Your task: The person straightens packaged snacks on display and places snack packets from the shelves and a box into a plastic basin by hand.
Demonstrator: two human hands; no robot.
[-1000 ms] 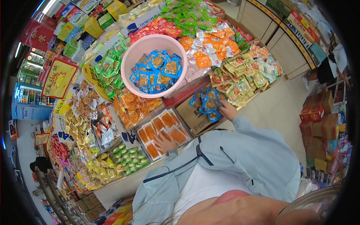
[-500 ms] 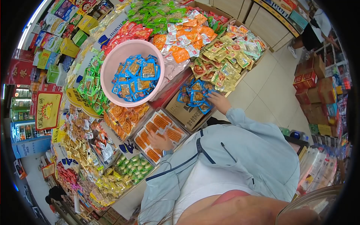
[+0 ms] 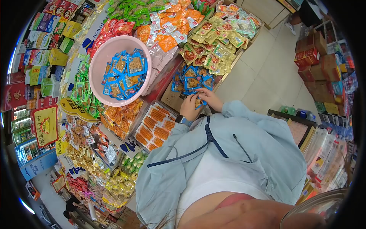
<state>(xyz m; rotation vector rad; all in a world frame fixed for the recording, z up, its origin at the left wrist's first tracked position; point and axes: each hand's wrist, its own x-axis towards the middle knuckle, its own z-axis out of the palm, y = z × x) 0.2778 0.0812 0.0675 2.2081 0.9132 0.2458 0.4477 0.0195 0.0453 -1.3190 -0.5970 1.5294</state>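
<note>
A small blue snack packet [image 3: 198, 102] with a brown filling sits between my two hands, partly hidden by the fingers. My left hand [image 3: 188, 108], with a watch at the wrist, is closed on its left side. On the other side my right hand [image 3: 211, 100] has its fingers closed on the same packet. Just beyond the hands lies a pile of matching blue packets [image 3: 193, 81] in a cardboard box [image 3: 170, 98]. More of these packets fill a pink basin [image 3: 94, 72]. Left of my left hand is a clear tray of orange snack strips [image 3: 154, 126].
Gold packets [image 3: 217, 45] are heaped behind the box, and orange packets [image 3: 167, 28] lie farther left. Green-wrapped sweets [image 3: 133, 162] stand near my left forearm. Cartons [image 3: 318, 68] are stacked across the tiled floor [image 3: 251, 72]. Another person [image 3: 307, 15] is at the upper right.
My left hand has left the orange strip tray and moved right to meet my right hand. A blue packet is now held between both hands. The whole view has shifted slightly left.
</note>
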